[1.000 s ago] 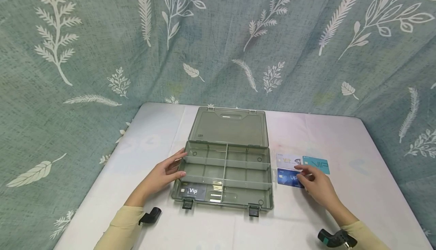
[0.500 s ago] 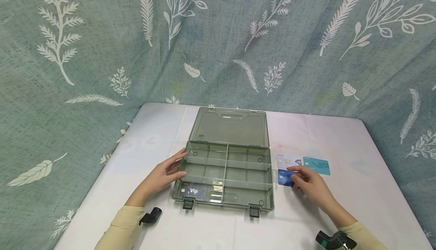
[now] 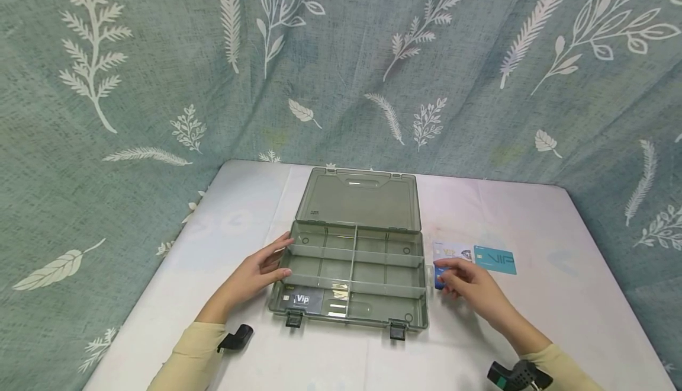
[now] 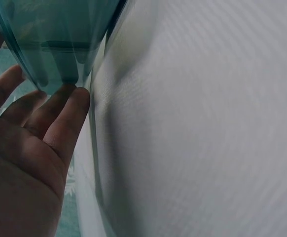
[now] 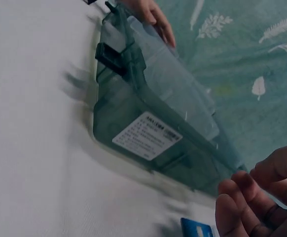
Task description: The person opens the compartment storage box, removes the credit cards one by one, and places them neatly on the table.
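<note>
A smoky grey-green plastic organizer box (image 3: 388, 272), divided into several compartments, lies with its lid (image 3: 358, 198) swung back. My left hand (image 3: 260, 266) rests against its left wall, fingertips touching the plastic and thumb at the rim. A dark Vip card (image 3: 302, 298) lies in the front left compartment. Beyond the right wall, my right hand (image 3: 474, 287) is over a blue card (image 3: 438, 277), hiding most of it. Its fingers are loosely bent; fingertip contact with the card is unclear. A white VIP card (image 3: 447, 250) and a teal VIP card (image 3: 495, 259) lie behind that hand.
The white-covered table (image 3: 367, 361) ends at a green leaf-patterned cloth (image 3: 341, 112) behind. Two dark latches, including the right one (image 3: 397, 330), hang at the box's front. A printed label (image 5: 147, 136) sits on the box's right outer side.
My right hand has slid left across the blue card, covering more of it and leaving the teal card uncovered. The card's left edge stays in place. My left hand keeps still.
</note>
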Motion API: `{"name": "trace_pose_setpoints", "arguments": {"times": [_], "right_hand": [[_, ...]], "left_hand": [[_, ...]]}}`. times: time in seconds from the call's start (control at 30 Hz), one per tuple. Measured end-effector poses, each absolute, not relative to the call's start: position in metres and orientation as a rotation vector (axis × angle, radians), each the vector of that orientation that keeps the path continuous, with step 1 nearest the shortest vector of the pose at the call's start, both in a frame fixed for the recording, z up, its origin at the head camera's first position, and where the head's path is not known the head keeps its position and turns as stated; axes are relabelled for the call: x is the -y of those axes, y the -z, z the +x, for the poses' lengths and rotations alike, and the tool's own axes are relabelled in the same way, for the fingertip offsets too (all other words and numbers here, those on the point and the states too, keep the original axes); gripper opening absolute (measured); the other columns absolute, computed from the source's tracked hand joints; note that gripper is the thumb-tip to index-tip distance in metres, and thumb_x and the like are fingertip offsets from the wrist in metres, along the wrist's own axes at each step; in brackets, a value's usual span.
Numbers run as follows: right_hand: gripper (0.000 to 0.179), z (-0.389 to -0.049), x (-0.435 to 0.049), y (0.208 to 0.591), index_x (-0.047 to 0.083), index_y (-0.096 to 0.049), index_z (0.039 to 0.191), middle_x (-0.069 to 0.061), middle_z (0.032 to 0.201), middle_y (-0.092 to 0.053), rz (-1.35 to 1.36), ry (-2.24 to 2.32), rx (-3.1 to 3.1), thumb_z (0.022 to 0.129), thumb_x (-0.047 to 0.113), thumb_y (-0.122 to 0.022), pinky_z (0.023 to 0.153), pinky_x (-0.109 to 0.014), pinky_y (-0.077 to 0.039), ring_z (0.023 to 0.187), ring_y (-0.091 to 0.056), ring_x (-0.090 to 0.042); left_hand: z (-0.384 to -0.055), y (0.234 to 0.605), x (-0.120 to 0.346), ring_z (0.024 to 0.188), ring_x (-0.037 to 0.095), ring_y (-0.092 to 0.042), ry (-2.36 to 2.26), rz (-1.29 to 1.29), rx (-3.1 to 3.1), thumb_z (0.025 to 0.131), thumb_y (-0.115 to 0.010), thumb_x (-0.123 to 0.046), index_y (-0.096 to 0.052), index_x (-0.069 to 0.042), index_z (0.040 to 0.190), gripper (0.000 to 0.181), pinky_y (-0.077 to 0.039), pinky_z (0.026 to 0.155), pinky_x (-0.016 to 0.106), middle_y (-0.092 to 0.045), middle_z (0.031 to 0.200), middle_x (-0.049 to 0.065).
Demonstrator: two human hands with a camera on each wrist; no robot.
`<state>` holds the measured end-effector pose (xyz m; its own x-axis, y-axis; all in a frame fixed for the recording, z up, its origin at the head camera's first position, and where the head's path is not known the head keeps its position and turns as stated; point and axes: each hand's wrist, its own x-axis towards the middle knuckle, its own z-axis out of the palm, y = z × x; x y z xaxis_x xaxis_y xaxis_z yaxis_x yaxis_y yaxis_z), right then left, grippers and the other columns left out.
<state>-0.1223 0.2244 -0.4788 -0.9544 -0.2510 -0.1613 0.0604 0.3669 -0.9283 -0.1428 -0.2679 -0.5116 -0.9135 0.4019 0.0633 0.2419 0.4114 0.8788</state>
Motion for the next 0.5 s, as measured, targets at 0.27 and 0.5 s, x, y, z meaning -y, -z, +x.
{"name": "trace_pose_setpoints", "arguments": {"times": [0.27, 0.5], "right_hand": [[0.035, -0.121, -0.214, 0.469, -0.003, -0.059, 0.135, -0.018, 0.104, -0.068, -0.247, 1.645, -2.307, 0.104, 0.013, -0.06, 0.068, -0.035, -0.062, 0.081, -0.066, -0.022], [0.036, -0.122, -0.203, 0.465, -0.005, -0.057, 0.136, -0.021, 0.103, -0.066, -0.292, 1.648, -2.266, 0.104, 0.013, -0.059, 0.071, -0.038, -0.064, 0.081, -0.068, -0.022]], "left_hand": [[-0.142, 0.511, 0.267, 0.145, 0.041, -0.036, -1.504, 0.572, -2.504, 0.098, -0.071, -0.024, -0.041, -0.016, 0.157, 0.067, -0.041, 0.114, 0.049, -0.019, 0.169, 0.003], [-0.142, 0.51, 0.267, 0.145, 0.04, -0.036, -1.49, 0.562, -2.509, 0.097, -0.072, -0.026, -0.041, -0.017, 0.157, 0.068, -0.041, 0.114, 0.048, -0.018, 0.169, 0.005]]}}
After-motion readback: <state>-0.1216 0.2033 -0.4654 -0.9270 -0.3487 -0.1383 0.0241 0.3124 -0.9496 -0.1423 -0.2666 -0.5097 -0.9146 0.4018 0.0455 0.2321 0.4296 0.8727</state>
